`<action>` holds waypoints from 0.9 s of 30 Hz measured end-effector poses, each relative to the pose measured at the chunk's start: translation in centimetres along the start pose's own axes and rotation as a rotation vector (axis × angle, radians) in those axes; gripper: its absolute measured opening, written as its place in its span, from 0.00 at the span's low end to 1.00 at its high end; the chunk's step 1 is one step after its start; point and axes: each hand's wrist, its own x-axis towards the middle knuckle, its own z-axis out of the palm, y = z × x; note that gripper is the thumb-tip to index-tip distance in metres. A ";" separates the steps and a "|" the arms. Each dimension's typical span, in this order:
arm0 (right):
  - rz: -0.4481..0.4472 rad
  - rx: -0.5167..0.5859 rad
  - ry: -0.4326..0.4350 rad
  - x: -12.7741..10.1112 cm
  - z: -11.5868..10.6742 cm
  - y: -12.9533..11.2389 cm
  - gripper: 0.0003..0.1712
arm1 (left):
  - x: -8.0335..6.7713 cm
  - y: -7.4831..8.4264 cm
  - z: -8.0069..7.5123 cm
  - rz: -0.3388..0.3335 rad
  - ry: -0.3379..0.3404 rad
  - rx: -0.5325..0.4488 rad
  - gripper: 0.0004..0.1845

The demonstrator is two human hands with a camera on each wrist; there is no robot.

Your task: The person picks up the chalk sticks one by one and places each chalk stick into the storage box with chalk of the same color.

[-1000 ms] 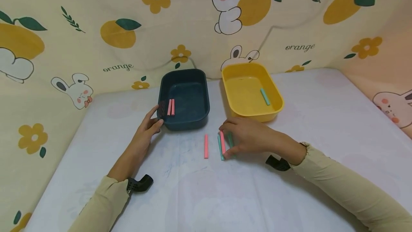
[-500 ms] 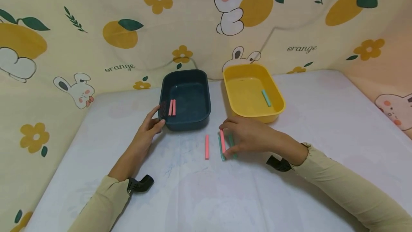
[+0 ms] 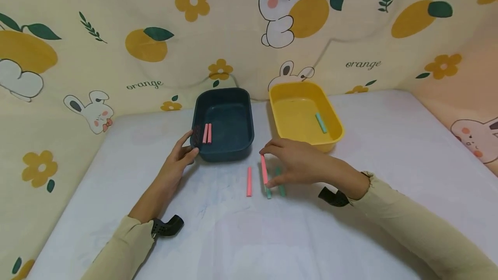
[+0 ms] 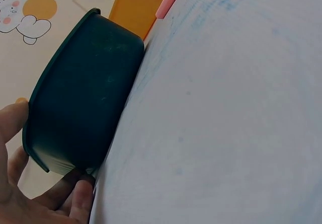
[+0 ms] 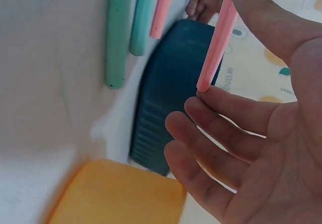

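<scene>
In the head view my right hand [image 3: 297, 161] pinches a pink chalk stick [image 3: 264, 170] end to end between thumb and forefinger, above the table. The right wrist view shows this pink chalk [image 5: 217, 45] with the other fingers loosely bent. Just below lie two green chalk sticks [image 3: 280, 182], one partly hidden by the held chalk. Another pink chalk [image 3: 249, 181] lies to their left. My left hand [image 3: 175, 163] holds the near left corner of a dark blue bin [image 3: 223, 155], thumb and fingers around it. Two pink chalks [image 3: 207, 133] lie inside that bin.
A yellow bin [image 3: 285, 131] stands right of the blue one, with one green chalk [image 3: 320, 122] in it. A patterned cloth wall [image 3: 233, 20] rises behind both bins. Faint blue smudges mark the white table cover [image 3: 218, 237].
My right hand has lifted the pink chalk slightly and shifted it a little to the left, off the green sticks. The left hand stays at the blue bin.
</scene>
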 end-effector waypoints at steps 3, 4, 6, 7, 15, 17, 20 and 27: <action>-0.003 -0.016 0.012 0.2 -0.5 -0.3 0.46 | -0.1 0.0 -0.1 -0.001 0.003 0.005 0.34; 0.001 -0.013 0.014 0.2 -0.6 -0.3 0.46 | -0.1 -0.1 -0.1 -0.002 0.002 0.003 0.34; 0.009 -0.006 0.012 0.3 -1.0 -0.4 0.46 | 0.0 -0.1 -0.1 0.001 -0.002 0.002 0.35; 0.014 -0.007 0.011 0.4 -1.2 -0.4 0.46 | 0.0 0.0 0.0 -0.001 -0.003 -0.001 0.35; 0.026 -0.017 0.012 0.7 -2.2 -0.7 0.47 | -0.1 0.0 -0.1 -0.010 0.002 -0.007 0.34; 0.023 -0.019 0.019 0.7 -2.3 -0.6 0.47 | -0.1 0.0 -0.1 -0.008 0.002 -0.008 0.34; 0.020 -0.021 0.025 0.8 -2.3 -0.5 0.47 | 0.0 -0.2 -0.1 0.010 -0.004 -0.011 0.34; 0.020 -0.009 0.019 1.4 -2.9 -0.5 0.50 | 0.0 -0.5 -0.1 0.073 -0.015 -0.019 0.34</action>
